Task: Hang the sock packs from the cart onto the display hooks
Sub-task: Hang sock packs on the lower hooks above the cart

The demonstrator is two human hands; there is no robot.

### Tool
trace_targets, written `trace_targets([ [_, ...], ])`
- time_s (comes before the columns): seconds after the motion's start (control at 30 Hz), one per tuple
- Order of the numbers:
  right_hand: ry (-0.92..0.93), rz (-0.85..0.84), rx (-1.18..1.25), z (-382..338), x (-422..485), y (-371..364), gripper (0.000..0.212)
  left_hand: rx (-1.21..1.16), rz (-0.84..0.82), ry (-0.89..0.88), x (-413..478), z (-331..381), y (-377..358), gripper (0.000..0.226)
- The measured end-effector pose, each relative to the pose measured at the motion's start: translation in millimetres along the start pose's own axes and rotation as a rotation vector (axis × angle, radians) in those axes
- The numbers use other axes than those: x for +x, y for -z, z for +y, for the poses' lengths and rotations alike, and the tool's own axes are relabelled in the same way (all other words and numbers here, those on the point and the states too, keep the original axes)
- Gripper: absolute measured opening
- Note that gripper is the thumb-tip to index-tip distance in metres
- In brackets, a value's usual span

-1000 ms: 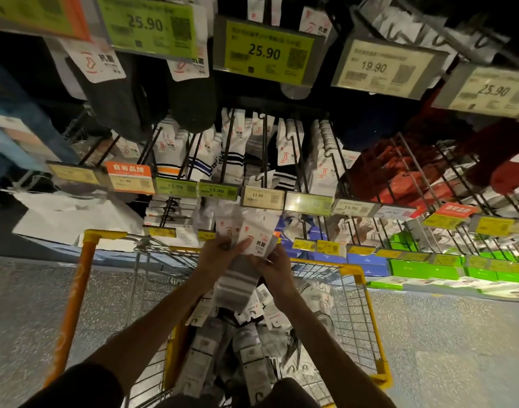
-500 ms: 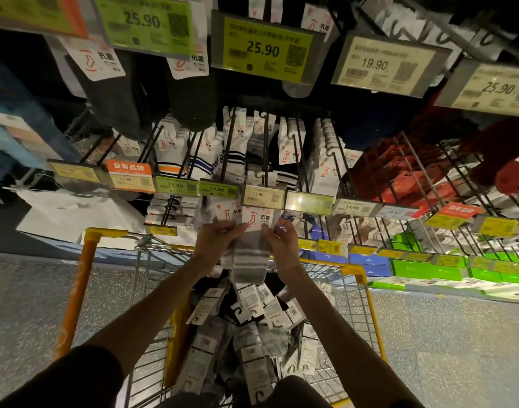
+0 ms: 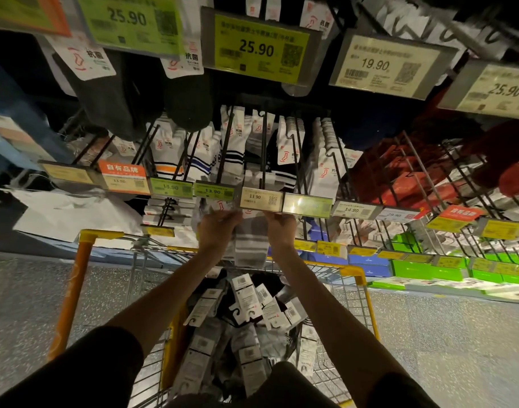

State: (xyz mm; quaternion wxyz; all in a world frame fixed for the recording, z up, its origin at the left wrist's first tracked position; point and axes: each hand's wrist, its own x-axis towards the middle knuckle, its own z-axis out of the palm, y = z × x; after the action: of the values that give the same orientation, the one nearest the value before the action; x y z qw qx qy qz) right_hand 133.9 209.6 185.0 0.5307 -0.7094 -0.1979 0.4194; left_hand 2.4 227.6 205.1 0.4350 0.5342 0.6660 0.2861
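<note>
A grey striped sock pack (image 3: 250,244) hangs between my two hands, its card top raised just under the 13.90 price tag (image 3: 261,198) at the end of a black display hook (image 3: 264,160). My left hand (image 3: 218,228) grips the pack's upper left edge. My right hand (image 3: 280,228) grips its upper right edge. The pack's card is partly hidden behind the tag. Below, the yellow wire cart (image 3: 359,293) holds several more sock packs (image 3: 249,307) with white cards.
Rows of hooks carry white striped socks (image 3: 231,148) and dark socks above, red items (image 3: 414,184) to the right. Price tags line the hook ends. Green and blue boxes (image 3: 423,267) sit on a low shelf at right. Speckled floor lies on both sides of the cart.
Both hands have lifted the grey sock pack from above the cart up to the 13.90 tag at the hook's end.
</note>
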Motion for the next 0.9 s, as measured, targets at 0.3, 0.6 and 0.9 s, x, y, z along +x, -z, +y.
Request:
trace_targets([
  [0.3,-0.111,0.129,-0.041,-0.1,7.6,-12.1,0.024,0.159,-0.029,0.145,-16.3,-29.0,5.3,0.021],
  [0.6,-0.14,-0.485,-0.098,47.3,-47.7,24.0,0.015,-0.285,-0.275,0.22,-37.4,-40.2,3.3,0.019],
  [0.9,0.037,-0.37,-0.12,39.5,-51.6,51.7,0.018,-0.261,-0.326,0.032,-46.7,-32.1,1.0,0.029],
])
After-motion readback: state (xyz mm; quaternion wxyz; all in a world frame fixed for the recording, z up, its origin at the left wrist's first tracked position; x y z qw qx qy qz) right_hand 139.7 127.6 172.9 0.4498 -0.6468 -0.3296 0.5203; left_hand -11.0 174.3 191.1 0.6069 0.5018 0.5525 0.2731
